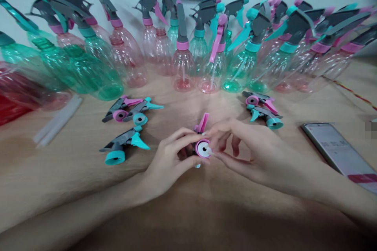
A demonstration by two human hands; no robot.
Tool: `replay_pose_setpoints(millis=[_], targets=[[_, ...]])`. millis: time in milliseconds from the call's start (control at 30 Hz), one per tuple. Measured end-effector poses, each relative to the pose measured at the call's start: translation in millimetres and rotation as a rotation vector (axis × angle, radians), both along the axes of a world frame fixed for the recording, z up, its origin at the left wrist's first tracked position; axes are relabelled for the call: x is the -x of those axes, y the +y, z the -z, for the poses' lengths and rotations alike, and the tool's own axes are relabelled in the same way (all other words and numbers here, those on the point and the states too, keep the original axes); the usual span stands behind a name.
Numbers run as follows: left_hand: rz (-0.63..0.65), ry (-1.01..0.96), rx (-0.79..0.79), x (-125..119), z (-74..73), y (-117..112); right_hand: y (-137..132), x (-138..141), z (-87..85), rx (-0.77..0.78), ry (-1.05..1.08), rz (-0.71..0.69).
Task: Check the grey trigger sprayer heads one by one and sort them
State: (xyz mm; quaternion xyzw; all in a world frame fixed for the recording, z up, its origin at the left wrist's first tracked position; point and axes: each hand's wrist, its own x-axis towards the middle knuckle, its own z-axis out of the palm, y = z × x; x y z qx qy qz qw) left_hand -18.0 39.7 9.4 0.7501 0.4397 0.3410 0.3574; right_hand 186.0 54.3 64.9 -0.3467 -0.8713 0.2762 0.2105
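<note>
My left hand (pixel 173 151) grips a spray trigger head, its pink collar (pixel 196 151) facing up toward me. The head's pink trigger (pixel 202 122) sticks out on the far side. Inside the collar sits a white disc (pixel 203 149) with a dark hole in the middle. From the right, my right hand (pixel 244 141) closes thumb and forefinger around the collar, the thumb at the disc's edge. My fingers hide most of the grey body. Left of my hands lie loose spray heads, one with a teal collar (pixel 115 157); more lie to the right, including another teal-collared one (pixel 274 122).
Behind stand several pink and green spray bottles (pixel 184 72), some open-necked, like the green bottle (pixel 97 74). Translucent tubes (pixel 59 121) lie at left near a red bag (pixel 13 106). A phone (pixel 338 151) rests at right, a twisted cord (pixel 353 93) behind it.
</note>
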Motion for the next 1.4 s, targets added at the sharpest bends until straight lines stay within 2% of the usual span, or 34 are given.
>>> replay_pose_setpoints(millis=[100, 300, 633, 1100, 1200, 1400], targets=[[0.008, -0.008, -0.017, 1, -0.7, -1, -1, 1, 4.0, -0.067, -0.072, -0.012], [0.006, 0.02, -0.05, 2, -0.4, -1, -2, 7, 11.8, -0.148, -0.044, 0.006], [0.009, 0.024, -0.039, 0, -1.9, 0, -3, 9, 13.7, -0.303, -0.129, 0.063], [0.004, 0.05, -0.079, 1, 0.6, -3, -8, 19, 27.7, -0.387, 0.017, 0.097], [-0.009, 0.056, -0.073, 1, 0.3, -2, -7, 18, 26.0, -0.38, 0.015, 0.109], [0.005, 0.054, -0.081, 0, -2.6, -2, -11, 12, 11.4, -0.36, -0.086, 0.106]])
